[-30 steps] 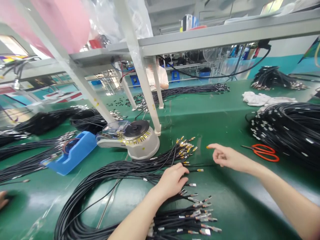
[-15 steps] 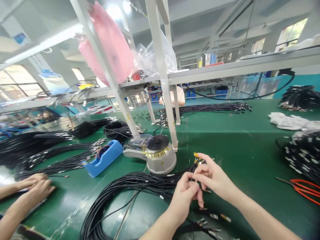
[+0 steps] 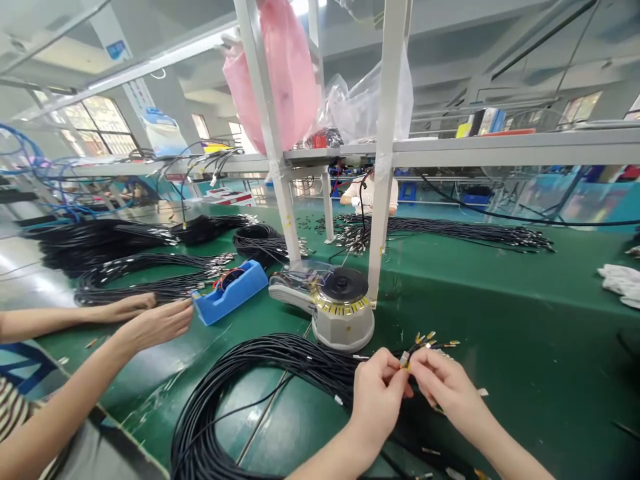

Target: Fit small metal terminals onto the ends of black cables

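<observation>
My left hand (image 3: 377, 393) and my right hand (image 3: 445, 385) meet at the front centre of the green bench. Both pinch the metal-tipped end of a thin black cable (image 3: 405, 361), with a bit of yellow showing between the fingertips. Just beyond my fingers, several other cable ends with gold tips (image 3: 433, 342) fan out. They belong to a large coil of black cables (image 3: 260, 383) lying to the left of my hands. A grey round tape dispenser (image 3: 340, 310) stands right behind the coil.
A co-worker's two hands (image 3: 150, 320) reach in from the left near a blue tape holder (image 3: 230, 300). More black cable bundles (image 3: 125, 260) lie at the left and far back. White frame posts (image 3: 385, 167) rise behind the dispenser. White cloth (image 3: 620, 280) lies at right.
My hands have come together and closed on one cable end. The view has swung up and left, so the red scissors are out of view and the co-worker's hands have moved in.
</observation>
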Available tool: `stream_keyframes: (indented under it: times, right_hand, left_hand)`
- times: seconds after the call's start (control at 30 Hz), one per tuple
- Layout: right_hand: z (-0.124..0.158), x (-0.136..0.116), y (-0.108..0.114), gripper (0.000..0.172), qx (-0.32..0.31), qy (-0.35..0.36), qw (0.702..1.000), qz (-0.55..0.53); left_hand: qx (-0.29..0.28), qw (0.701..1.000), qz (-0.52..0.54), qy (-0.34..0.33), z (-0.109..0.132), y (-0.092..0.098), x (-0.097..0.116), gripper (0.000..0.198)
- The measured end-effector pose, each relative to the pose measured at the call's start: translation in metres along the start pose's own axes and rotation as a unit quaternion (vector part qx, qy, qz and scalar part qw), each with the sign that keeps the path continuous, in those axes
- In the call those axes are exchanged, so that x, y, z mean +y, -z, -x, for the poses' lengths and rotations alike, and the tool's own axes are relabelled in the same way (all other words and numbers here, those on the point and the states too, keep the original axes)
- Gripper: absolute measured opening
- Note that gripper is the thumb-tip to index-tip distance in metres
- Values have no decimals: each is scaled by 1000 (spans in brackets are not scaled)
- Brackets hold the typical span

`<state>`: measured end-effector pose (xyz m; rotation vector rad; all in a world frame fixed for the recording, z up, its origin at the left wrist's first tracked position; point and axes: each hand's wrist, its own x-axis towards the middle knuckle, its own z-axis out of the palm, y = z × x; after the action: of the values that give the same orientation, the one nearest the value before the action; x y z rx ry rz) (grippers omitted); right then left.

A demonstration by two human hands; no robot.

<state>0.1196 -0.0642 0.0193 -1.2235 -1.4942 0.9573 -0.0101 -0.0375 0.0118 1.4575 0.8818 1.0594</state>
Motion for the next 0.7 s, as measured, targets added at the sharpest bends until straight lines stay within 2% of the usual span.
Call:
stream_keyframes:
  times: [0.13, 0.37, 0.7]
  right_hand:
    - [0, -1, -3, 29, 20, 24, 999, 31]
    - [2, -9, -13, 25, 91, 63, 992, 55]
    - [-2, 5, -23, 21, 147, 30, 989, 1]
  left_hand:
    - [1, 998, -63, -26, 2, 1, -2, 14]
    - [12, 995, -88, -53, 3, 0, -3, 16]
    - [51, 983, -152, -87, 0, 0, -11, 12]
